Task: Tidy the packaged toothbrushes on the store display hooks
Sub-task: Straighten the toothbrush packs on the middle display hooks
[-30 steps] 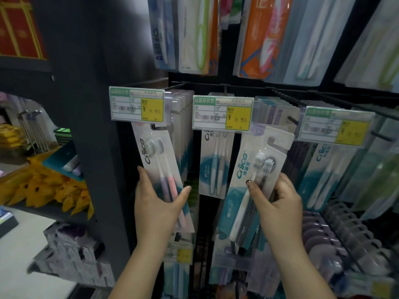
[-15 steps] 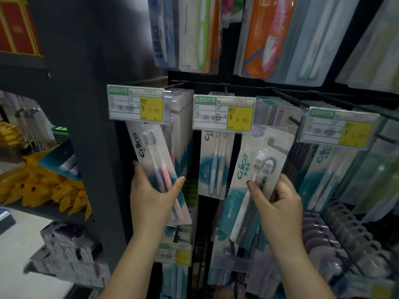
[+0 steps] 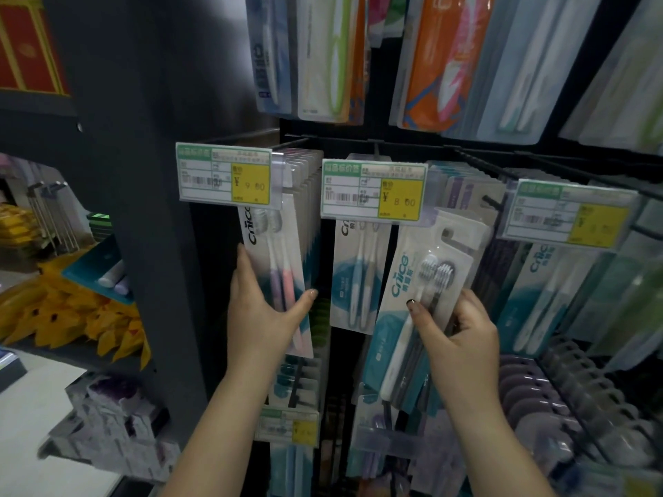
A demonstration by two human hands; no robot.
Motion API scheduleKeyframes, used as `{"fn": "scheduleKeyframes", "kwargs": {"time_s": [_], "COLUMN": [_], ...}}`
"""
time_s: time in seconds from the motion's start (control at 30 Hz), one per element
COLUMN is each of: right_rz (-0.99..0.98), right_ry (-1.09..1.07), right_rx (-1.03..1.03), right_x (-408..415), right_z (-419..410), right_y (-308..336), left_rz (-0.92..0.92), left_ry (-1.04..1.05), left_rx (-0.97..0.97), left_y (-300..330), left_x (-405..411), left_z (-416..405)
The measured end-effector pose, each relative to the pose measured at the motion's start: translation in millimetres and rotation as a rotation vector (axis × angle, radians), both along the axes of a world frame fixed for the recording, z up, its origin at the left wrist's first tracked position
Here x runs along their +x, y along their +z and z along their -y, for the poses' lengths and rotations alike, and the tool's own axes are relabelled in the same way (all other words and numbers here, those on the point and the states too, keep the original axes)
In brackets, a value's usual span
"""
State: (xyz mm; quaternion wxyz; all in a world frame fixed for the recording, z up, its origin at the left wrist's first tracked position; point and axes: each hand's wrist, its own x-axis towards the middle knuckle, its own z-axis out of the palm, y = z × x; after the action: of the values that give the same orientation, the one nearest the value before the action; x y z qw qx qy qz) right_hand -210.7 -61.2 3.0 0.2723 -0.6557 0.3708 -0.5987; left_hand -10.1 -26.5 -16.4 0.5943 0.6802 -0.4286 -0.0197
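At the left hook, the left hand point(image 3: 263, 310) grips the pink-brush pack point(image 3: 278, 278); the right hand point(image 3: 457, 335) pinches the tilted grey-brush pack point(image 3: 412, 306). Align each hang-hole squarely, then slide back flush.

Bare forearms, no sleeves; dark polish on right grip point(image 3: 462, 338) thumbnail.

Both arms reach up toward 12 o'clock. The left hand point(image 3: 260, 310) has its thumb spread toward 2 o'clock; the right hand point(image 3: 457, 335) has curled fingers, gripping.
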Motion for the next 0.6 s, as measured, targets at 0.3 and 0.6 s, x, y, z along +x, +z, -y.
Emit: {"fn": "scheduleKeyframes", "kwargs": {"time_s": [0.3, 0.6], "right_rz": [0.004, 0.011], "right_ry": [0.013, 0.026], "right_rx": [-0.014, -0.023], "right_x": [0, 7], "right_z": [2, 2], "right_y": [0, 0], "left_rz": [0.034, 0.384], "left_ry": [0.059, -0.204], "left_rx": [-0.014, -0.053], "left_y": [-9, -38], "left_x": [-4, -67], "left_z": [-4, -17]}}
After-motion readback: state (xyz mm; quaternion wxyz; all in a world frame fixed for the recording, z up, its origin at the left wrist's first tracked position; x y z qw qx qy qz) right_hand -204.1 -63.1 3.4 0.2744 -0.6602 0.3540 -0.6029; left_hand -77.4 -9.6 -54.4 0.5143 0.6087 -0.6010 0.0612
